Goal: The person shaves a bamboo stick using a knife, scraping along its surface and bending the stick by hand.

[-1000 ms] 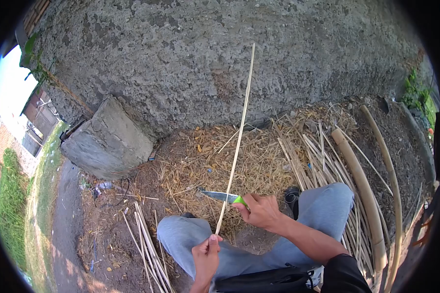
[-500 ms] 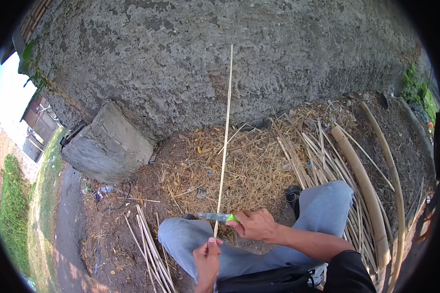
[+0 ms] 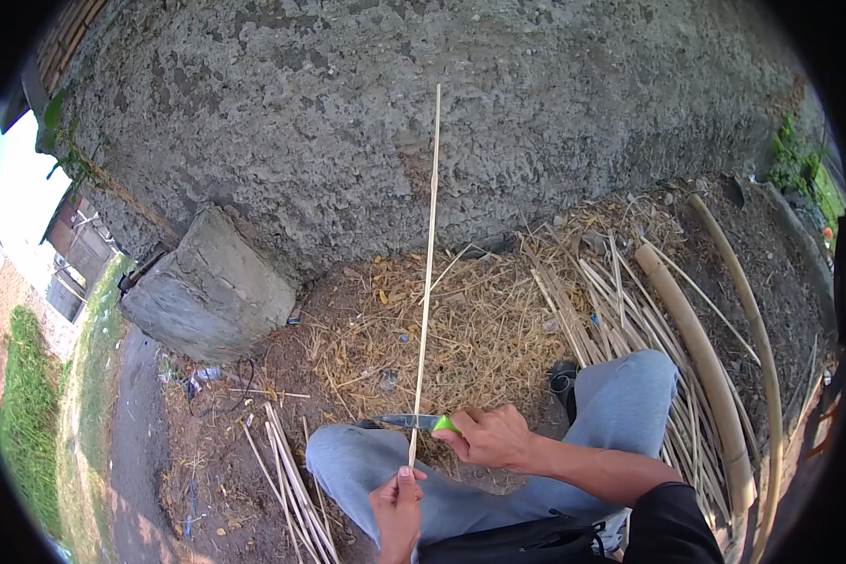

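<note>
My left hand (image 3: 397, 501) pinches the near end of a long, thin bamboo strip (image 3: 428, 273) between thumb and fingers. The strip points away from me, its far end in front of the grey wall. In my right hand (image 3: 493, 436) is a knife (image 3: 406, 420) with a bright green handle, the fingers wrapped round it. Its blade points left and crosses the strip just beyond my left hand, touching or nearly touching it. Both hands are above my lap, between my bent knees in grey trousers.
Split bamboo strips (image 3: 620, 329) lie in a pile at the right, beside a thick bamboo piece (image 3: 696, 362) and a curved pole (image 3: 752, 320). More thin strips (image 3: 291, 479) lie left of my knee. A concrete block (image 3: 211, 287) stands by the rough wall (image 3: 536, 113); shavings (image 3: 470, 338) cover the ground.
The bamboo strip has shifted slightly left in view. The knife blade sits slightly lower and has slid a little left across the strip. Both hands keep their grips.
</note>
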The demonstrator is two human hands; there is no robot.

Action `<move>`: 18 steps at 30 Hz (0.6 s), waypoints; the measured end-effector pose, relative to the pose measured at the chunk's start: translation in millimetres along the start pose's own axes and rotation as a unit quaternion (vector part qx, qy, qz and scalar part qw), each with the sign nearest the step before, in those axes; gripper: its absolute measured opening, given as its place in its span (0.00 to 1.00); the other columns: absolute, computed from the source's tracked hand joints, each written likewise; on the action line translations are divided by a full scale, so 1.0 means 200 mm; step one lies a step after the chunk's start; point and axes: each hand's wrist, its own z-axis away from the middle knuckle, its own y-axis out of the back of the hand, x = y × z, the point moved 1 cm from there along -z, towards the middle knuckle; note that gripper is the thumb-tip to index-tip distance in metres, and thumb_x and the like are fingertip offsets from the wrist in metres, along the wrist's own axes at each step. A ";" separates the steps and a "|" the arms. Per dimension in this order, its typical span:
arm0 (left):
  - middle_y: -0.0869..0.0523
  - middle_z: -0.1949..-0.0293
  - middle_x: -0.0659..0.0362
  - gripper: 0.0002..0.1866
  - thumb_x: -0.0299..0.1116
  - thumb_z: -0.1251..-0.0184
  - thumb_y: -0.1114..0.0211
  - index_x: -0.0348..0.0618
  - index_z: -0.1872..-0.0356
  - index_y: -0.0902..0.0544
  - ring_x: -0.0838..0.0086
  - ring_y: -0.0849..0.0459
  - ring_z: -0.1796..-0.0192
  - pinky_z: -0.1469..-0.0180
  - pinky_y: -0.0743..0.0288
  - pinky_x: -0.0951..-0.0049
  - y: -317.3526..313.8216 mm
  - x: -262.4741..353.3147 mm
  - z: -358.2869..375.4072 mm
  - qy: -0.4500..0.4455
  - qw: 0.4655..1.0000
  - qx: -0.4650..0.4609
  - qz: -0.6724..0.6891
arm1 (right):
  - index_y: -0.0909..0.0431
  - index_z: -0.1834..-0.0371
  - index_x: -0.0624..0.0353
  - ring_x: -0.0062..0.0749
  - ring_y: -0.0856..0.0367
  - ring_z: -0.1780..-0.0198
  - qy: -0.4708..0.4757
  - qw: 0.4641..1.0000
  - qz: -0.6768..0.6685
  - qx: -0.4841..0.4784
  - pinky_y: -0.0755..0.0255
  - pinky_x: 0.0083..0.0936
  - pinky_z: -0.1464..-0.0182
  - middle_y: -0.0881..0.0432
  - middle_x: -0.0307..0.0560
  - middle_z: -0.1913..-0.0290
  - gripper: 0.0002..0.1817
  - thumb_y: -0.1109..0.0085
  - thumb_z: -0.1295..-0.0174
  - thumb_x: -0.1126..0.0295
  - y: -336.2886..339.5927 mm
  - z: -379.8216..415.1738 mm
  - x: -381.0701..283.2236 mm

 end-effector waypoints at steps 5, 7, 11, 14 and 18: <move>0.28 0.82 0.68 0.22 0.42 0.18 0.42 0.33 0.67 0.14 0.90 0.38 0.81 0.79 0.49 0.80 -0.01 0.02 0.02 0.007 1.000 -0.002 -0.002 | 0.23 0.73 0.56 0.46 0.22 0.86 -0.053 0.997 -0.022 0.050 0.33 0.42 0.86 0.20 0.48 0.82 0.20 0.39 0.30 0.52 0.03 -0.11 0.09; 0.28 0.83 0.68 0.22 0.42 0.18 0.42 0.32 0.67 0.15 0.91 0.37 0.81 0.79 0.49 0.81 -0.02 0.04 0.01 0.008 1.000 0.002 -0.005 | 0.23 0.71 0.56 0.45 0.22 0.87 -0.062 0.997 -0.037 0.028 0.34 0.42 0.87 0.19 0.48 0.82 0.21 0.43 0.27 0.50 0.02 -0.08 0.05; 0.25 0.81 0.64 0.18 0.43 0.19 0.42 0.36 0.61 0.16 0.80 0.29 0.80 0.76 0.38 0.73 0.00 0.03 0.06 0.000 0.994 -0.023 -0.108 | 0.22 0.71 0.57 0.46 0.22 0.87 -0.073 0.995 -0.017 0.073 0.34 0.42 0.88 0.21 0.49 0.85 0.21 0.44 0.26 0.51 0.05 -0.14 0.15; 0.29 0.80 0.68 0.21 0.46 0.18 0.44 0.39 0.66 0.17 0.81 0.34 0.76 0.73 0.40 0.73 0.01 0.04 0.10 -0.019 0.991 -0.010 -0.135 | 0.22 0.71 0.57 0.46 0.23 0.88 -0.101 0.993 0.010 0.063 0.34 0.41 0.88 0.22 0.48 0.86 0.21 0.43 0.27 0.52 0.07 -0.16 0.17; 0.31 0.79 0.69 0.21 0.46 0.19 0.44 0.38 0.66 0.17 0.83 0.36 0.75 0.72 0.41 0.74 0.08 -0.06 0.09 -0.066 0.984 -0.007 -0.167 | 0.22 0.71 0.58 0.46 0.22 0.88 -0.074 0.995 -0.009 0.066 0.34 0.41 0.88 0.21 0.49 0.85 0.22 0.44 0.26 0.51 0.05 -0.16 0.17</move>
